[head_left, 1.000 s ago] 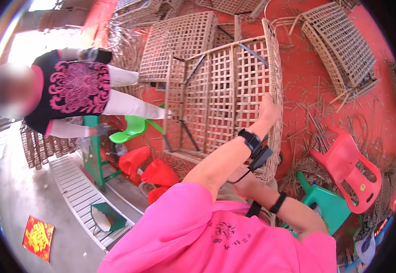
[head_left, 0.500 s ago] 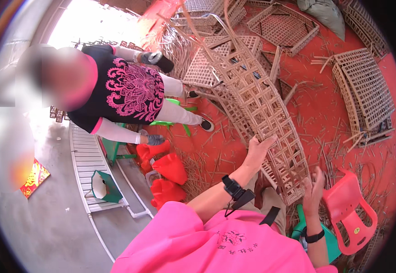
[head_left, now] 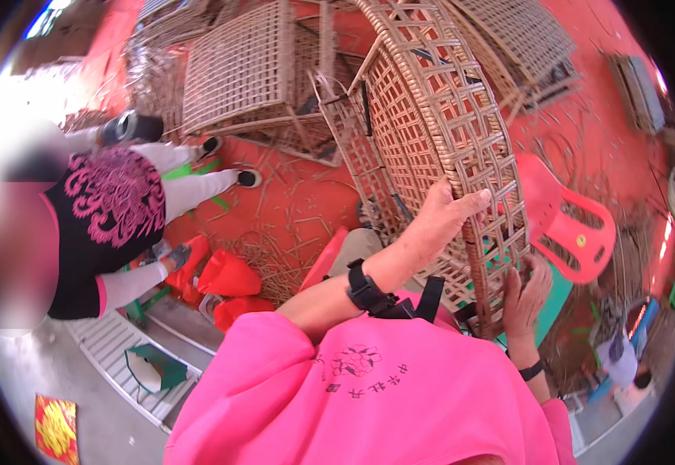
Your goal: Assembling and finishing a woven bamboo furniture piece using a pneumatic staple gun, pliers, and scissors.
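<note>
A large wicker basket with a loosely woven rim stands tilted up on edge in front of me. My left hand grips the woven border, its thumb laid across the strips and the other fingers hidden behind. Low on the same border, my right hand has its fingers bent against the near end of the basket. What those fingertips press on is partly hidden.
Wicker panels are stacked on the red floor, more at the upper right. A red plastic chair stands beyond my right hand. At left are a co-worker in a patterned black top, red bags and a white slatted bench.
My view has swung right, and the basket now stands closer and more upright. My right hand has gone from open fingers beside its end to bent fingers on it.
</note>
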Motion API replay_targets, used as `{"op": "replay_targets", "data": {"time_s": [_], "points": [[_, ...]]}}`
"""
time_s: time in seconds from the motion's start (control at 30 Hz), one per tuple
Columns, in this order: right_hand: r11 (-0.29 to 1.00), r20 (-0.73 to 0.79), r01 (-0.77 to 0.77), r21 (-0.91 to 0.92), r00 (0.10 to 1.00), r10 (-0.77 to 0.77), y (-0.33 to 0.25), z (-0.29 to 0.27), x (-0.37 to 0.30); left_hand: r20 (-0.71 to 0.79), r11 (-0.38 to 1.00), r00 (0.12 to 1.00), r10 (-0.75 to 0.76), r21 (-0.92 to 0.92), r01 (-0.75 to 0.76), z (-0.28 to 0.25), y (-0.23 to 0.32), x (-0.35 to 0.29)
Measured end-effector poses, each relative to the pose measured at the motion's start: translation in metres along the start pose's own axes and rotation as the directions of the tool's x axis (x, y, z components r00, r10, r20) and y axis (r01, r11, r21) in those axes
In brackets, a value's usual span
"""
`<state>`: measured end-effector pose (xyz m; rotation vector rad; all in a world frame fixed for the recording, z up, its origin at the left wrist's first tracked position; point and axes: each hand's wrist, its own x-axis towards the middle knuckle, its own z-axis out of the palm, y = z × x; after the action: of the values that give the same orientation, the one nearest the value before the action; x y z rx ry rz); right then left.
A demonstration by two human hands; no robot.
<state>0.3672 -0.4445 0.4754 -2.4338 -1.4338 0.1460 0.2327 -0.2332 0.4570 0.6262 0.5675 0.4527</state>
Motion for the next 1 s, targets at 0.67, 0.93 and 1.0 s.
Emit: {"op": "replay_targets", "data": {"time_s": [0.67, 0.93, 1.0], "points": [[0.713, -0.347, -0.664, 0.224, 0.63, 0.695, 0.03, 0.042, -0.237, 0.549, 0.835, 0.769, -0.328, 0.549, -0.036, 0.119, -0.035, -0.014], [0.85, -0.548, -0.527, -0.012, 0.714, 0.435, 0.021, 0.028, -0.262, 0.663, 0.802, 0.634, -0.399, 0.587, -0.109, 0.158, -0.026, -0.033], [0.838, -0.546, -0.545, 0.012, 0.699, 0.462, 0.016, 0.024, -0.266, 0.68, 0.799, 0.612, -0.403, 0.588, -0.128, 0.166, -0.031, -0.032]]}}
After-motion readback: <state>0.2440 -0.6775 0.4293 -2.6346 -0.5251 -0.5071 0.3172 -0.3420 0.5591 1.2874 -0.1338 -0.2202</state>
